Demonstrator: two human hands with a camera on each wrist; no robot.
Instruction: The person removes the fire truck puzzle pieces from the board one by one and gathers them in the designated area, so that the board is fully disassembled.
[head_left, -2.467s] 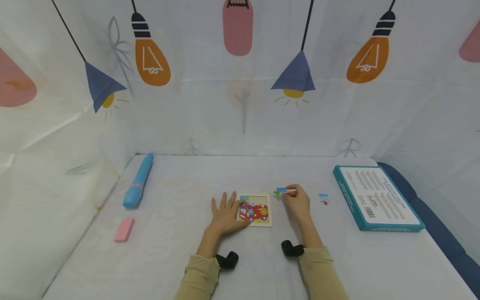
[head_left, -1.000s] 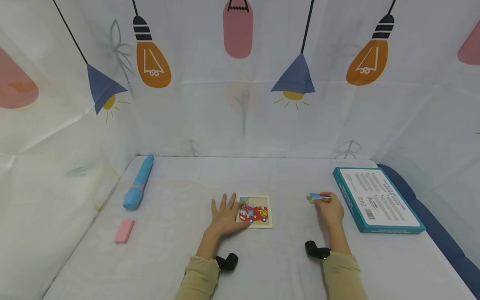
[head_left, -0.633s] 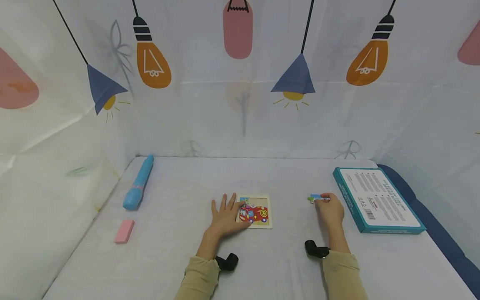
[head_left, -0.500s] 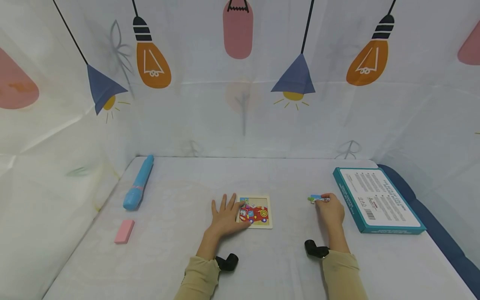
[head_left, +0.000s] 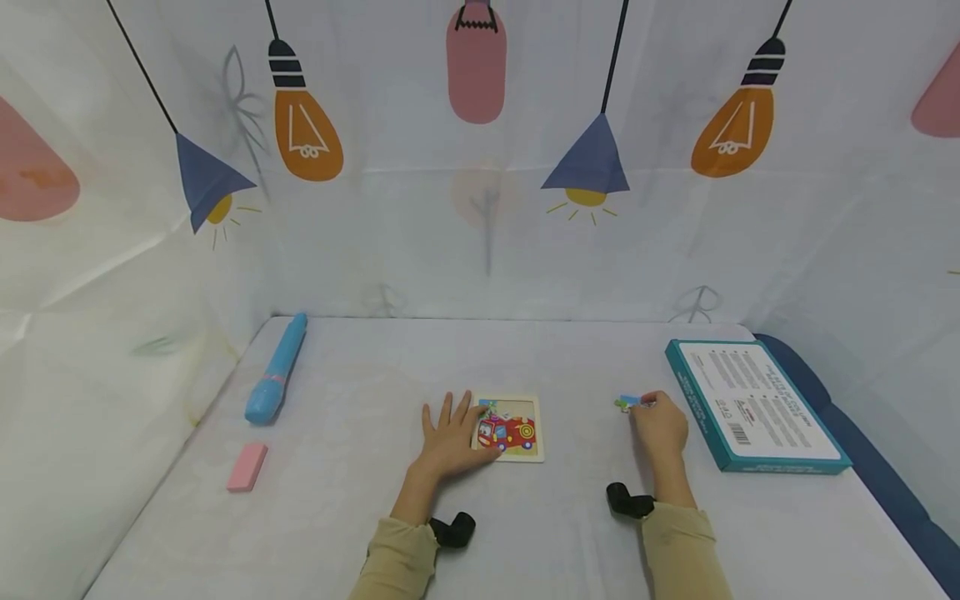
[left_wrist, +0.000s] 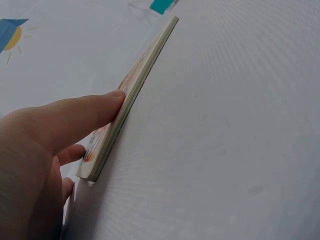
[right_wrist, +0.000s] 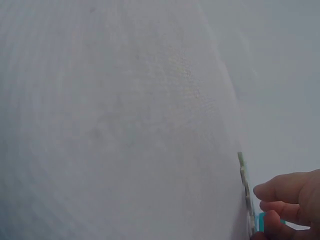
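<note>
My left hand [head_left: 447, 446] lies spread beside a small wooden puzzle frame [head_left: 537, 457], thumb and index finger resting on its left side. Inside the frame is a red truck picture [head_left: 512, 431], with a bare patch at the upper right. In the left wrist view, the thumb [left_wrist: 107, 106] touches the frame's face. My right hand [head_left: 662, 429] is low over the table at the right, at a blue-and-green puzzle piece [head_left: 624, 403]. In the right wrist view, the thumb and fingers are loosely bent, slightly apart from the puzzle piece [right_wrist: 245, 182]. The fingers partly hide it.
A teal box [head_left: 761, 408] with a white printed face lies at the right. A blue microphone-shaped toy [head_left: 277, 371] and a pink block [head_left: 247, 467] lie on the left. Behind the white table [head_left: 337, 533] hangs a curtain with lamp prints [head_left: 480, 242].
My right hand carried the puzzle piece rightward from beside the frame, over where another small piece lay, then lowered it and loosened its fingers. My left hand stays on the frame.
</note>
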